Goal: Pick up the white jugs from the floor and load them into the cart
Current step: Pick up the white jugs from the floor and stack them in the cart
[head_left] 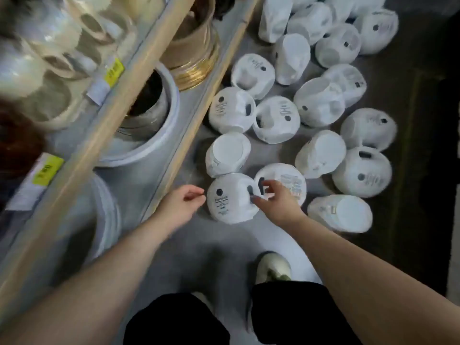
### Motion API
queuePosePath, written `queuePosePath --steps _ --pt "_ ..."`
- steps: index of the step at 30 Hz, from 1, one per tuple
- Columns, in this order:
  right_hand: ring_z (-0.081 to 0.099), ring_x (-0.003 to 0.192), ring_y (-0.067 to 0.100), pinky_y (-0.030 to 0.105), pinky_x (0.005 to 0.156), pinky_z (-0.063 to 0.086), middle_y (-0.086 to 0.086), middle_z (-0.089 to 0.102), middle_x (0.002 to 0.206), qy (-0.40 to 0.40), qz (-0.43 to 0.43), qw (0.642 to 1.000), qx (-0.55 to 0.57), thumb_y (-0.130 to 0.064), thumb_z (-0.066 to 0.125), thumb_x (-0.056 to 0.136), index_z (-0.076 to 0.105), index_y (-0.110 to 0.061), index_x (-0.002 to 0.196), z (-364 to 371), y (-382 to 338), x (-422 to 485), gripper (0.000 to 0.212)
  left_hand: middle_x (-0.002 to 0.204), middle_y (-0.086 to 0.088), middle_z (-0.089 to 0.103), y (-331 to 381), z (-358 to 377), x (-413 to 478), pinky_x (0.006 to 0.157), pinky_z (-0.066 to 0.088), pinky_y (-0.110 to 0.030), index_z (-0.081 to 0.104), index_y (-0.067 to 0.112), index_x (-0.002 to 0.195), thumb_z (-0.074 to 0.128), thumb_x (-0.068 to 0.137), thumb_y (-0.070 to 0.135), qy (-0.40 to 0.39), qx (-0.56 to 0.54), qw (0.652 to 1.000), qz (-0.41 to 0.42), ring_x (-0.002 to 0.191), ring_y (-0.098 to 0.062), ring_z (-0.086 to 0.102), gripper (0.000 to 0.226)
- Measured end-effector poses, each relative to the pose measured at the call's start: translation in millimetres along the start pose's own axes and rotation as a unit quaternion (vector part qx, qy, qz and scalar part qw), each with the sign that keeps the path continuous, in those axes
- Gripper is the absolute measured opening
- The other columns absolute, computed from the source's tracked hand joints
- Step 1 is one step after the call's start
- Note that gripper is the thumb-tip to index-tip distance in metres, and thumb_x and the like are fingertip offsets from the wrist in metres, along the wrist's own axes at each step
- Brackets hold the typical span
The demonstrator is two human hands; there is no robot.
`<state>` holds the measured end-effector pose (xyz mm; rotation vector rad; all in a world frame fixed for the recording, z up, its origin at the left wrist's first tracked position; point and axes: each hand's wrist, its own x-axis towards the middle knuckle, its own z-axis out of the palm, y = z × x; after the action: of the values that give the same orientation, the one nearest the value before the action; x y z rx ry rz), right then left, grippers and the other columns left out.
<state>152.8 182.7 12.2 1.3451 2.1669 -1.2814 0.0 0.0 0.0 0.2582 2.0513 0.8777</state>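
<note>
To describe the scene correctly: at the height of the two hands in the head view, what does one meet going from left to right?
Wooden shelf edge → left hand → jug with a black dot → right hand → jug lying on its side.

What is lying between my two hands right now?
A single white jug on the floor, per the head view. The left hand is just short of it; the right hand is at its handle hole.
</note>
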Motion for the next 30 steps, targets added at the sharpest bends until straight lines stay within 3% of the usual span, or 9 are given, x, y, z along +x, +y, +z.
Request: queuePosePath --steps 5,8,10,12,15,20,26,30 --pt "0.026 0.144 0.031 0.046 0.114 0.027 0.011 0.03 0.154 -0.022 -0.016 0.998 -0.053 -0.052 0.073 0.078 0.018 -0.028 0.153 66.8 44.9 98.5 0.096 0.111 -0.006 0.067 -63.4 48.5 106.7 0.085 0.052 -0.04 0.059 0.026 0.107 0.068 0.088 0.028 -0.008 0.037 0.999 -0.015 0.091 -0.022 0.063 0.021" --pt "0.013 0.147 0.033 0.05 0.118 0.019 0.015 0.014 0.158 -0.018 -0.007 0.997 -0.081 -0.069 0.07 0.067 0.005 -0.037 0.154 96.0 63.3 142.2 0.113 0.121 -0.005 0.063 -90.9 69.0 153.0 0.092 0.052 -0.041 0.055 0.02 0.128 0.07 0.086 0.037 -0.012 0.03 0.999 -0.026 0.108 -0.021 0.061 0.048" --pt "0.008 0.149 0.032 0.051 0.119 0.018 0.017 0.007 0.16 -0.013 0.003 0.998 -0.056 -0.076 0.069 0.059 0.001 -0.042 0.152 111.2 74.4 161.6 0.12 0.135 -0.001 0.053 -105.2 80.8 172.7 0.097 0.049 -0.045 0.043 0.022 0.142 0.069 0.083 0.047 -0.026 0.005 0.998 -0.059 0.12 -0.022 0.054 0.069" --pt "0.012 0.149 0.029 0.049 0.119 0.02 0.014 0.01 0.161 -0.013 0.004 0.999 -0.036 -0.079 0.068 0.057 0.0 -0.043 0.152 119.6 80.4 169.5 0.122 0.14 0.005 0.049 -115.1 90.3 180.3 0.095 0.049 -0.052 0.033 0.031 0.147 0.067 0.076 0.061 -0.068 -0.06 0.989 -0.117 0.122 -0.024 0.052 0.084" --pt "0.032 0.141 0.027 0.044 0.116 0.028 0.009 0.026 0.154 -0.021 0.008 0.999 -0.024 -0.07 0.073 0.063 0.003 -0.036 0.154 120.5 81.5 170.6 0.12 0.134 0.01 0.055 -123.0 102.6 180.3 0.091 0.047 -0.063 0.027 0.043 0.145 0.068 0.059 0.073 -0.101 -0.16 0.969 -0.16 0.116 -0.023 0.057 0.101" --pt "0.032 0.141 0.026 0.039 0.115 0.028 0.011 0.025 0.155 -0.038 0.015 0.999 0.0 -0.055 0.083 0.063 0.004 -0.03 0.155 114.1 77.0 153.9 0.124 0.128 0.011 0.058 -116.5 109.1 162.1 0.08 0.056 -0.052 0.031 0.044 0.143 0.072 0.076 0.055 -0.061 -0.22 0.963 -0.142 0.105 -0.017 0.063 0.079" --pt "0.031 0.14 0.025 0.036 0.114 0.027 0.011 0.024 0.153 -0.045 0.002 0.997 0.058 -0.042 0.089 0.062 0.012 -0.026 0.155 67.7 35.6 82.2 0.122 0.129 0.007 0.057 -65.3 74.1 92.3 0.083 0.056 -0.044 0.03 0.044 0.144 0.079 0.07 0.046 -0.028 -0.23 0.968 -0.102 0.107 -0.016 0.062 0.089" --pt "0.042 0.123 0.019 0.035 0.107 0.035 0.008 0.025 0.146 -0.075 -0.005 0.994 0.078 -0.036 0.088 0.065 0.015 -0.033 0.154 9.4 -17.7 5.9 0.114 0.132 0.004 0.056 -3.0 32.3 16.3 0.092 0.054 -0.046 0.032 0.041 0.145 0.084 0.067 0.039 -0.01 -0.229 0.971 -0.066 0.112 -0.018 0.061 0.094"
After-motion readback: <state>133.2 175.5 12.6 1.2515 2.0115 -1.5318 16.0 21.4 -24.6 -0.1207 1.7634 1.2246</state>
